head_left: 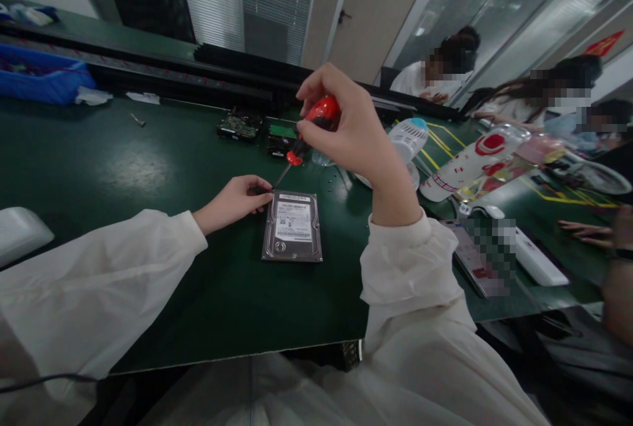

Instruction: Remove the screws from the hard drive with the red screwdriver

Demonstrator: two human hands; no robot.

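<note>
A hard drive (pixel 293 228) lies label-up on the green table in front of me. My right hand (pixel 346 122) is wrapped round the red and black handle of a screwdriver (pixel 297 151), held above the drive. Its shaft slants down to the drive's far left corner, where the tip is hard to see. At that same corner, the thumb and forefinger of my left hand (pixel 237 202) are pinched together beside the tip. Whatever lies between those fingers is too small to make out. Some tiny dark bits, perhaps screws, lie right of the drive.
Two drive-like parts with circuit boards (pixel 241 124) sit farther back. A blue bin (pixel 42 75) stands at the back left. To the right are a white fan (pixel 409 139), a bottle (pixel 469 162) and a phone (pixel 477 258). Other people sit along the right side.
</note>
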